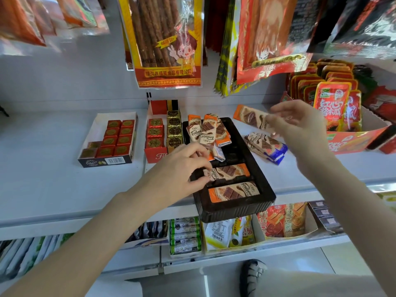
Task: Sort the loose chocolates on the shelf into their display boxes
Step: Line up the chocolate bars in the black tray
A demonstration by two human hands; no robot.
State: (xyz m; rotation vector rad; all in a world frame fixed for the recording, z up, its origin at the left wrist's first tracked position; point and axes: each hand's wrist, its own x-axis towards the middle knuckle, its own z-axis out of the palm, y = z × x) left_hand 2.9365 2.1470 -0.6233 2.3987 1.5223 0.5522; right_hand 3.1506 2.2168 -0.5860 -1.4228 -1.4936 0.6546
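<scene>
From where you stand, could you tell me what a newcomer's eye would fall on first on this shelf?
Probably the black tray at the shelf's front edge, with orange-and-white chocolate bars heaped at its back. The left hand touches a bar lying flat in the tray, while the right hand lifts another bar above the loose pile to the right. Further left sits a box of red foil squares.

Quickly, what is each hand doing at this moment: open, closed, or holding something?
Left hand: pinches a chocolate bar in the black tray.
Right hand: holds an orange bar above the shelf.
</scene>
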